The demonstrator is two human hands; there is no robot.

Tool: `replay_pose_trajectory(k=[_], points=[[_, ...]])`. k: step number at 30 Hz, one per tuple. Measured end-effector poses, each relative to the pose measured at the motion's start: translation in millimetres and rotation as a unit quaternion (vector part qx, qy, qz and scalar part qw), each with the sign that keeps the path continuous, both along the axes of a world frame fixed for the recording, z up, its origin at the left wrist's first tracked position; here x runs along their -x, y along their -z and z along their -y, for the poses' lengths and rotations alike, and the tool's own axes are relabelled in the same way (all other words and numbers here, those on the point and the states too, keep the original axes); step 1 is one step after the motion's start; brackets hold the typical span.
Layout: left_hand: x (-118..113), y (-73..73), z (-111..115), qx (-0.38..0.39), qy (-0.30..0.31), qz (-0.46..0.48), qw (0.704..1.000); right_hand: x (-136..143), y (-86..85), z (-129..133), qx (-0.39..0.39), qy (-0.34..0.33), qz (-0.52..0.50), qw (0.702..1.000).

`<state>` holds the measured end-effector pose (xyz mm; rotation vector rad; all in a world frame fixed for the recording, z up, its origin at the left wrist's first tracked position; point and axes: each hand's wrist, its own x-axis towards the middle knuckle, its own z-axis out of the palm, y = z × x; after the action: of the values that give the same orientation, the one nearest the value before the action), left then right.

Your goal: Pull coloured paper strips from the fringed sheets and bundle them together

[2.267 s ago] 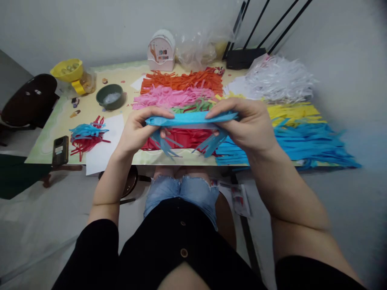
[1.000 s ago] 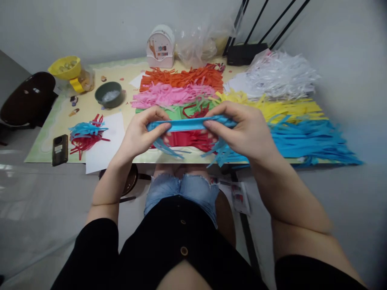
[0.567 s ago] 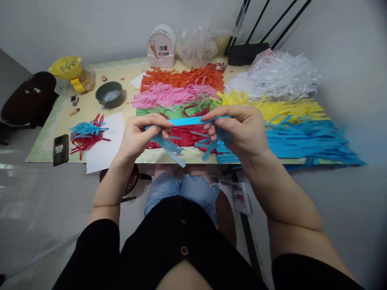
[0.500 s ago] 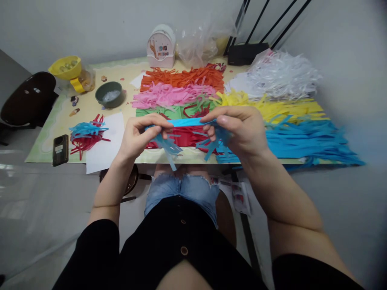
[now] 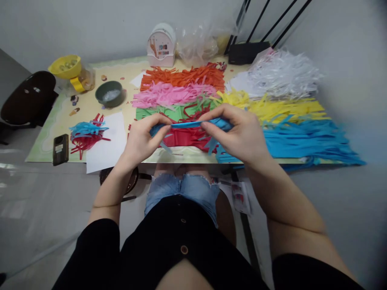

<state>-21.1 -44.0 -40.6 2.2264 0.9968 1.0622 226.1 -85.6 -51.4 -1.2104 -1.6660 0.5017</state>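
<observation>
Stretched between my two hands is a narrow folded piece of blue fringed tissue paper (image 5: 186, 125), its cut strands hanging at both ends. My left hand (image 5: 145, 139) pinches one end between thumb and fingers. The other end is in my right hand (image 5: 238, 131), thumb below and fingers on top. Just under the paper lies red fringed paper (image 5: 181, 139), partly hidden by my hands. Beyond it are layers of green (image 5: 169, 114), pink (image 5: 169, 94) and orange fringed paper (image 5: 187, 76). Yellow (image 5: 290, 110) and blue fringe stacks (image 5: 302, 139) spread to the right.
A red and blue tassel (image 5: 87, 133) lies by a white sheet (image 5: 105, 141) and a phone (image 5: 60, 149). A green bowl (image 5: 110, 94) and a yellow bowl (image 5: 65, 67) stand back left. White shredded strips (image 5: 284, 74) heap at back right, near a black box (image 5: 246, 53).
The blue paper between my hands has become narrower and more tightly folded. My fingers have closed further over its ends, and fewer strands hang down.
</observation>
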Motion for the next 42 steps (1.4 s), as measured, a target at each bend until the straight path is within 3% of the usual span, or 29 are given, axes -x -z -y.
replay_pose_trajectory(k=[3,6,10,14,18,20,22,25,27,29,31,34,37,39,42], points=[[0.4,2.6,1.2,0.094,0.04,0.088,0.991,2.4,3.0,-1.0,0.062,-0.053,-0.121,0.989],[1.2,8.0,-0.3,0.194,0.089,0.18,0.96,3.4,6.4,-2.1,0.087,-0.081,-0.196,0.973],[0.6,13.8,-3.9,0.264,0.095,0.253,0.926,2.4,9.2,-5.1,0.107,-0.112,-0.263,0.952],[-5.2,21.4,-5.2,0.313,0.076,0.292,0.901,3.7,12.5,-9.8,0.133,-0.131,-0.29,0.939],[-10.8,33.2,-0.6,0.346,0.057,0.329,0.877,9.3,18.0,-11.0,0.123,-0.095,-0.304,0.94],[-8.8,34.8,1.9,0.348,0.05,0.334,0.874,10.0,19.2,-9.6,0.1,-0.081,-0.286,0.949],[-3.2,29.6,2.4,0.348,0.079,0.281,0.891,8.0,18.0,-8.1,0.072,-0.078,-0.239,0.965],[4.6,11.0,-1.9,0.288,0.133,0.124,0.94,2.9,12.5,-7.8,0.016,-0.112,-0.132,0.985],[4.6,-1.9,-6.9,0.218,0.135,0.052,0.965,0.7,8.0,-8.8,-0.014,-0.145,-0.07,0.987],[0.2,-9.8,-11.6,0.181,0.143,0.015,0.973,-0.7,4.1,-9.5,-0.026,-0.168,-0.027,0.985],[-5.3,-10.6,-14.9,0.192,0.179,-0.025,0.965,-3.0,1.8,-9.0,-0.024,-0.185,0.003,0.982],[-9.3,-0.8,-16.8,0.186,0.189,-0.078,0.961,-9.9,2.3,-7.2,-0.002,-0.226,0.038,0.973],[-8.5,15.9,-17.9,0.031,0.135,-0.122,0.983,-16.0,10.3,-8.6,0.064,-0.227,0.034,0.971],[-7.7,27.2,-19.6,-0.073,0.122,-0.136,0.98,-15.0,20.2,-13.0,0.136,-0.211,-0.016,0.968],[-6.4,41.3,-23.4,-0.113,0.148,-0.12,0.975,-5.4,37.0,-20.8,0.262,-0.252,-0.127,0.923]])
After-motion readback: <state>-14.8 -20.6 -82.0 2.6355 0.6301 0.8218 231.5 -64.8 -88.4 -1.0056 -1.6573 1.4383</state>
